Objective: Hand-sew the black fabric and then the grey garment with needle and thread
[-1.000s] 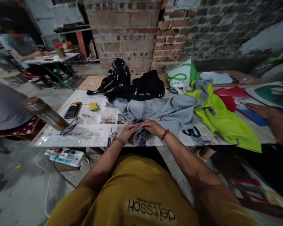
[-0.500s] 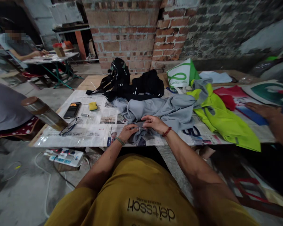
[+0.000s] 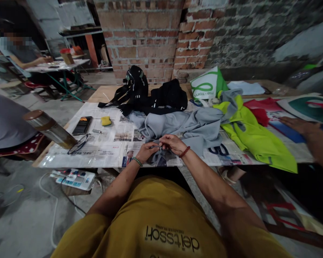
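Observation:
A grey cloth (image 3: 177, 123) lies crumpled across the newspaper-covered table, one gathered part reaching the near edge. My left hand (image 3: 146, 152), with a green beaded bracelet, pinches that gathered part between thumb and fingers. Close against it, my right hand (image 3: 173, 144), wearing a red beaded bracelet, is closed in a pinch at the same spot of the cloth. Whatever is between its fingertips is too small to make out. The two sets of fingertips nearly meet.
Left on the table are a bottle (image 3: 50, 129), glasses (image 3: 79, 144), a phone (image 3: 82, 125) and a yellow sponge (image 3: 106, 121). Black bundles (image 3: 168, 96), a bag (image 3: 207, 86) and a lime garment (image 3: 254, 130) lie behind and right. At far right another person's hand (image 3: 298, 125) is near an iron (image 3: 307, 106).
My right hand has moved slightly left and its fingers have drawn in closer to my left fingertips. My left hand stays nearly where it was, pinching the cloth.

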`<action>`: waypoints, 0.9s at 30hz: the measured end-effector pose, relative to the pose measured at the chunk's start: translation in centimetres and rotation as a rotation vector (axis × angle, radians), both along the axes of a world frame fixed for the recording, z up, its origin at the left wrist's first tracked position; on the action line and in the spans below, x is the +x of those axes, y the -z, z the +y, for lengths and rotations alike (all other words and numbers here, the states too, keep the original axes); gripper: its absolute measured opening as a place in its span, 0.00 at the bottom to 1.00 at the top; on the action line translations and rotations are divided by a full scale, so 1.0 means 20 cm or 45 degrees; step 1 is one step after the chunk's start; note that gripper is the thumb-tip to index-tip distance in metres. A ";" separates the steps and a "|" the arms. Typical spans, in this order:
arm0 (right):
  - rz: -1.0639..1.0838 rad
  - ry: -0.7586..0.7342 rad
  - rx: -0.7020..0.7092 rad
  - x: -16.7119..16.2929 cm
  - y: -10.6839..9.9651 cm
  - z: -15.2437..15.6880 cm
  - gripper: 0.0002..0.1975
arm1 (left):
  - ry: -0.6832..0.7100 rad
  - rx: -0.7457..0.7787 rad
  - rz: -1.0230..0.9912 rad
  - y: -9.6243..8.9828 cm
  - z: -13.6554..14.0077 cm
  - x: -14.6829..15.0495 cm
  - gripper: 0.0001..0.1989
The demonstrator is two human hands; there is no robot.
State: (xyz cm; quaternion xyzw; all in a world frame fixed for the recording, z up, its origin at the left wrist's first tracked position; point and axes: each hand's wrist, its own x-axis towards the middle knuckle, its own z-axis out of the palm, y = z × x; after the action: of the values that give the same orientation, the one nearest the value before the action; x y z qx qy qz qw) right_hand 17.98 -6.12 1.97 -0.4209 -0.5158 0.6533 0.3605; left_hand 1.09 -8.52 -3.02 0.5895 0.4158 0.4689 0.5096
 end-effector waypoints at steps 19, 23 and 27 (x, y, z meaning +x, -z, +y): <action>-0.629 -0.003 0.544 -0.04 0.07 0.00 0.17 | -0.167 0.088 0.068 -0.02 -0.02 0.01 0.08; -0.685 -0.042 0.606 -0.04 0.09 0.00 0.19 | -0.259 0.019 0.047 -0.03 -0.01 0.00 0.08; -0.749 -0.071 0.700 -0.03 0.08 0.00 0.18 | -0.219 -0.093 -0.024 -0.05 -0.01 -0.01 0.09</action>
State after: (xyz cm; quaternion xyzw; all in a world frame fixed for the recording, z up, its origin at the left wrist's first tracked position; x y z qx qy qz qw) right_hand 17.42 -6.21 0.42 -0.4638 -0.7636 0.3522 0.2788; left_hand 0.92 -8.69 -1.93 0.5282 0.4769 0.5010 0.4925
